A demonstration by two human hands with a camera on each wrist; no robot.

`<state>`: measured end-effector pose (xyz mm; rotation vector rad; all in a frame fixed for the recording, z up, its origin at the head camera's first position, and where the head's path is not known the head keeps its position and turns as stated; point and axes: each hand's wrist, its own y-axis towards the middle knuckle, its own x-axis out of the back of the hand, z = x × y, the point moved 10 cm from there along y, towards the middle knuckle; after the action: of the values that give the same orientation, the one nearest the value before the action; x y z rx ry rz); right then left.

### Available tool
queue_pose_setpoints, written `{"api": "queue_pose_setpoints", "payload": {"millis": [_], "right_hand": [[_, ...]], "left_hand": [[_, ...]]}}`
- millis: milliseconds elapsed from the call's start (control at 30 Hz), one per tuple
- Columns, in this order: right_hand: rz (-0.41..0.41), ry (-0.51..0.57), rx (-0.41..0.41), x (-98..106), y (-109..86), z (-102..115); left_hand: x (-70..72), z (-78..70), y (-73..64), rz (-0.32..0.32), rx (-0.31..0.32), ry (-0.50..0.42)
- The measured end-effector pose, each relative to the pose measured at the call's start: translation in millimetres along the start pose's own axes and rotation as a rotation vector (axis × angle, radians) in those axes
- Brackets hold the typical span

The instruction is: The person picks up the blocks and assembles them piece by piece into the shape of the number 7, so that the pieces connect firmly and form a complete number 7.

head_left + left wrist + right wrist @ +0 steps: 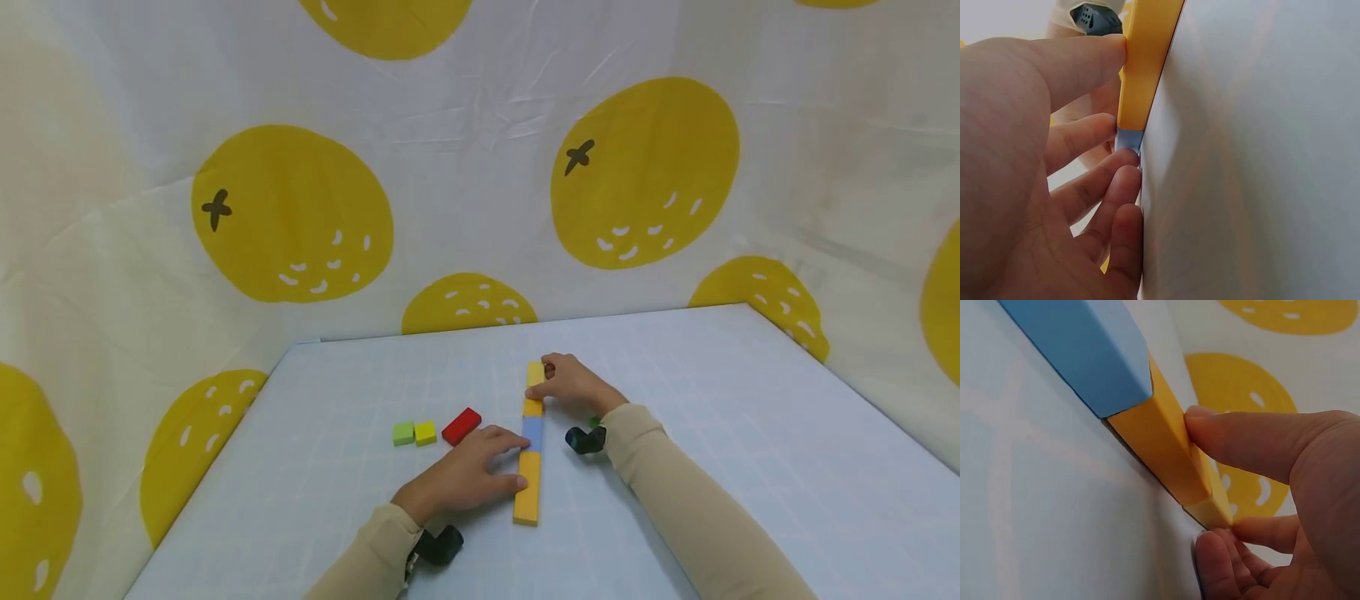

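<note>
A straight row of blocks lies on the table: from near to far, a long orange block (527, 500), a blue block (532, 430), a shorter orange block (1157, 440) and a pale yellow block (535, 372). My left hand (468, 471) is at the row's left side, thumb against the long orange block and index fingertip by the blue one. In the left wrist view its other fingers are loosely bent beside the row. My right hand (573, 383) touches the far part, thumb on the shorter orange block and index fingertip at the pale yellow block.
Left of the row lie a red block (461, 426), a yellow cube (425, 433) and a light green cube (403, 433). A green piece (595, 422) shows partly behind the right wrist. A fruit-patterned cloth (472, 208) hangs behind the table (337, 400).
</note>
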<state>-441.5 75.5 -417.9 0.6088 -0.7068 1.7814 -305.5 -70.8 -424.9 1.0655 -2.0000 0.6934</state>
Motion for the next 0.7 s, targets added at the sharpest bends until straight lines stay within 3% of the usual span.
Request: {"api": "queue_pose_setpoints", "payload": {"millis": [467, 700], "right_hand": [[-0.014, 0.009, 0.031, 2.5, -3.3, 1.4], [-0.017, 0.149, -0.017, 11.0, -2.7, -10.5]], "left_hand": [[-1.1, 2.1, -0.9, 0.007, 0.015, -0.018], [-0.8, 1.5, -1.2, 0.013, 0.035, -0.033]]}}
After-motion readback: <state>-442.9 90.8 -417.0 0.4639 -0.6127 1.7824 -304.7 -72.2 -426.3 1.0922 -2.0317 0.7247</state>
